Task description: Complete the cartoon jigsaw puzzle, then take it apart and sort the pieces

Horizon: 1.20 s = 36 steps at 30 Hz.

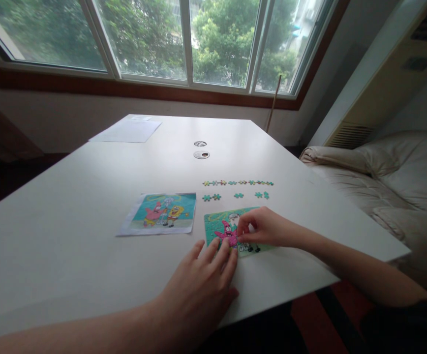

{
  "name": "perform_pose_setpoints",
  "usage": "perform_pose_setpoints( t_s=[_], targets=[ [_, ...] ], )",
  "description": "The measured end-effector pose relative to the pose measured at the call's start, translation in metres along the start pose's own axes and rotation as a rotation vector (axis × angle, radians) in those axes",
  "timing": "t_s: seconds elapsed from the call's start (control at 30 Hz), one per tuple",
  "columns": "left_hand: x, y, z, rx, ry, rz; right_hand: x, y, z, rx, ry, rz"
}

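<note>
A partly assembled cartoon jigsaw puzzle [221, 223] lies on the white table [88, 206] near its front edge. My left hand [202, 285] lies flat on the table, fingers stretched out, fingertips touching the puzzle's lower left edge. My right hand [263, 228] rests on top of the puzzle with thumb and fingers pinched together over the middle; what they pinch is too small to see. A printed reference picture [160, 213] with the same cartoon scene lies just left of the puzzle.
Loose puzzle pieces [237, 183] sit in a row behind the puzzle, with a few more pieces [235, 195] closer in. Paper sheets [127, 130] lie at the far left. Two round cable holes [200, 154] sit mid-table. A beige sofa [394, 182] stands to the right.
</note>
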<state>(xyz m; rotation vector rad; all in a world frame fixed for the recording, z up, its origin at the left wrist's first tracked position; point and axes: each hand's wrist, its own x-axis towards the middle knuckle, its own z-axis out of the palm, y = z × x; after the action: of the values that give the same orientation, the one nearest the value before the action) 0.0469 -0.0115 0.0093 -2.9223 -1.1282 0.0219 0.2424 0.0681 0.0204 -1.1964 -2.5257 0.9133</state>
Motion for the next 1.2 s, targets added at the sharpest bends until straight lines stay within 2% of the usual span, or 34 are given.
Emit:
perform_pose_setpoints(
  t_s=[0.1, 0.27, 0.33, 0.47, 0.6, 0.73, 1.03, 1.2],
  targets=[
    [0.001, -0.001, -0.002, -0.010, 0.012, 0.001, 0.000, 0.003, -0.010, 0.003, -0.011, -0.044],
    [0.003, -0.004, -0.003, -0.038, 0.022, 0.002, 0.001, 0.031, -0.041, -0.149, 0.150, 0.046],
    [0.006, -0.008, -0.003, -0.051, 0.032, -0.010, 0.000, 0.046, -0.053, -0.175, 0.112, 0.096],
    [0.014, -0.018, -0.002, -0.037, 0.047, -0.087, -0.005, 0.062, -0.069, -0.164, -0.077, 0.147],
    [0.019, -0.028, 0.001, -0.011, 0.081, -0.118, -0.009, 0.058, -0.068, -0.099, -0.194, 0.127],
    [0.021, -0.033, 0.004, -0.008, 0.080, -0.123, -0.008, 0.053, -0.062, -0.080, -0.231, 0.117],
    [0.022, -0.033, 0.003, 0.003, 0.079, -0.110, -0.006, 0.050, -0.063, -0.118, -0.216, 0.099],
    [0.022, -0.033, 0.002, -0.003, 0.089, -0.105, 0.010, 0.052, -0.067, -0.192, -0.083, 0.048]
  ],
)
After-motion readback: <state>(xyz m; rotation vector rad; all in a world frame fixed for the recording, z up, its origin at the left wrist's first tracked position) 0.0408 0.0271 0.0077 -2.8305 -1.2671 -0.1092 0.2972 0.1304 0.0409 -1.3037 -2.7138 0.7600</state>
